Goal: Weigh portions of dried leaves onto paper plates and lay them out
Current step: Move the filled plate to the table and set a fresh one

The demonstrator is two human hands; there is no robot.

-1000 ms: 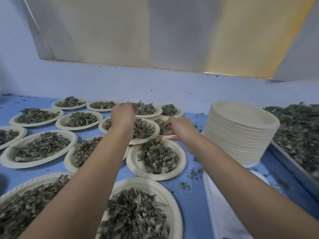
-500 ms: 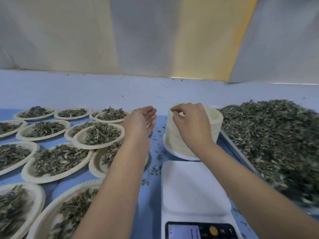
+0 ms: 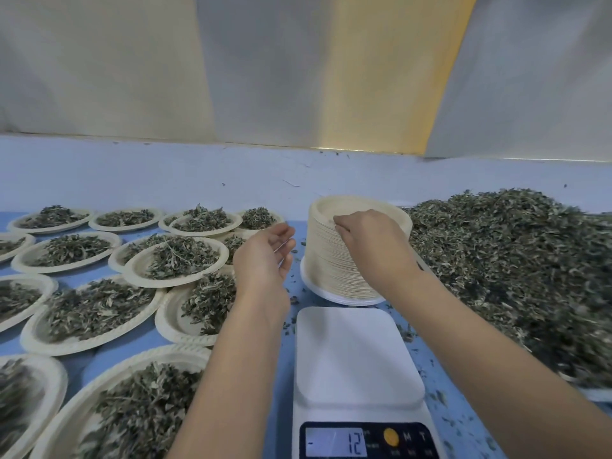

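Observation:
A tall stack of empty paper plates stands on the blue table behind a white kitchen scale. The scale's platform is bare and its display shows 12. My right hand lies on top of the stack, its curled fingers pinching the top plate near its left rim. To the left of the stack my left hand hovers open with the palm turned toward the stack, holding nothing. A large heap of loose dried leaves fills the right side.
Several paper plates filled with dried leaves cover the blue table on the left, some overlapping. Leaf crumbs lie scattered around the scale. A pale wall with hanging sheets runs along the back.
Both hands left the filled plates at the left and moved right. My right hand came onto the plate stack; my left hand opened beside it. The view swung right, showing the scale.

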